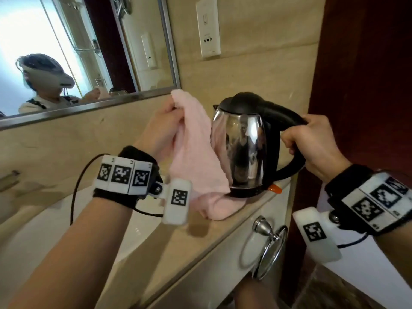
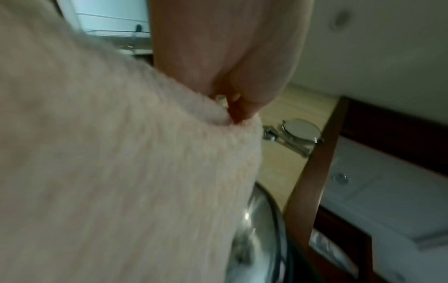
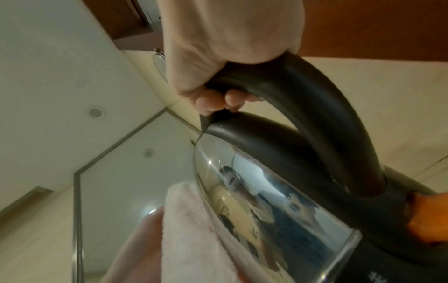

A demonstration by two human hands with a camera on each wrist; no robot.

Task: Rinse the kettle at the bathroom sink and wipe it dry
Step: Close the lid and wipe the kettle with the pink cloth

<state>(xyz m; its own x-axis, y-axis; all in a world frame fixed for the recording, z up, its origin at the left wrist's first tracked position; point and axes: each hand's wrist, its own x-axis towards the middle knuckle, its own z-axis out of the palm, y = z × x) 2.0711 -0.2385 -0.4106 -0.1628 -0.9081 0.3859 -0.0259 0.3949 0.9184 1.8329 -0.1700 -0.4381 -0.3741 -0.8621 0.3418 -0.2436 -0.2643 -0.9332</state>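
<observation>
A shiny steel kettle (image 1: 243, 150) with a black lid, black handle and orange switch stands on the beige counter (image 1: 178, 246) at the right end. My right hand (image 1: 312, 143) grips its handle (image 3: 315, 107), fingers curled round it. My left hand (image 1: 165, 128) holds a pink cloth (image 1: 196, 157) against the kettle's left side; the cloth hangs down and its lower end lies on the counter. The left wrist view shows the cloth (image 2: 121, 172) bunched in my left hand (image 2: 227, 57) beside the kettle (image 2: 257, 229). The cloth (image 3: 194, 229) also touches the kettle (image 3: 278, 201) wall in the right wrist view.
A white sink basin (image 1: 55, 230) lies to the left below the counter edge. A mirror (image 1: 78, 52) and a wall socket (image 1: 208, 27) are behind. A chrome towel ring (image 1: 267, 244) hangs on the counter front. A dark wooden door frame (image 1: 356, 74) stands close on the right.
</observation>
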